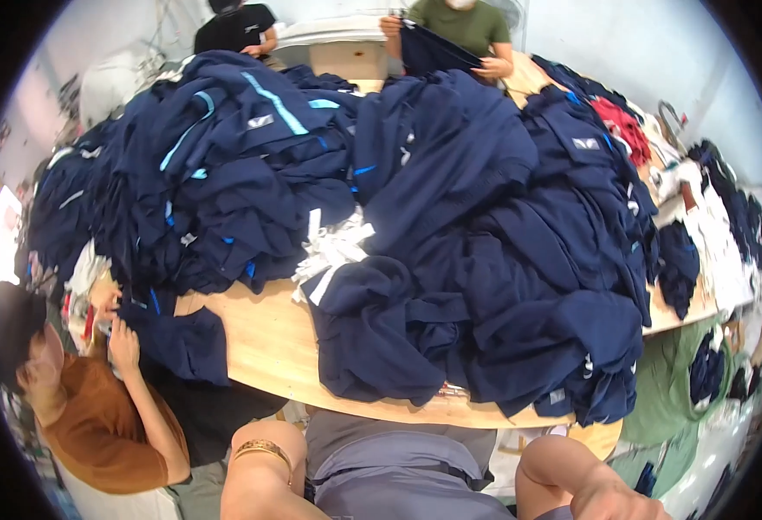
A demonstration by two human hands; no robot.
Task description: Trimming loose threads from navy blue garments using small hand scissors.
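Note:
Both my arms are bent, with the forearms coming back toward the lower edge. My right hand (610,497) is at the lower right, close up and partly cut off. Its fingers are curled, and whatever they may hold is hidden. On my left arm (264,468) sits a gold bracelet (262,449); the hand itself lies outside the picture. Away from my hands, a big heap of navy garments (537,225) covers the table (268,338). One crumpled navy garment (363,321) lies near the front edge. Behind it is a bunch of white strips (336,245).
At left, a person in a brown top (108,425) handles navy cloth (181,338). Across the table, a person in green (463,30) holds up a navy piece; another wears black (233,30). Green fabric (675,373) hangs at right, below white garments (710,225).

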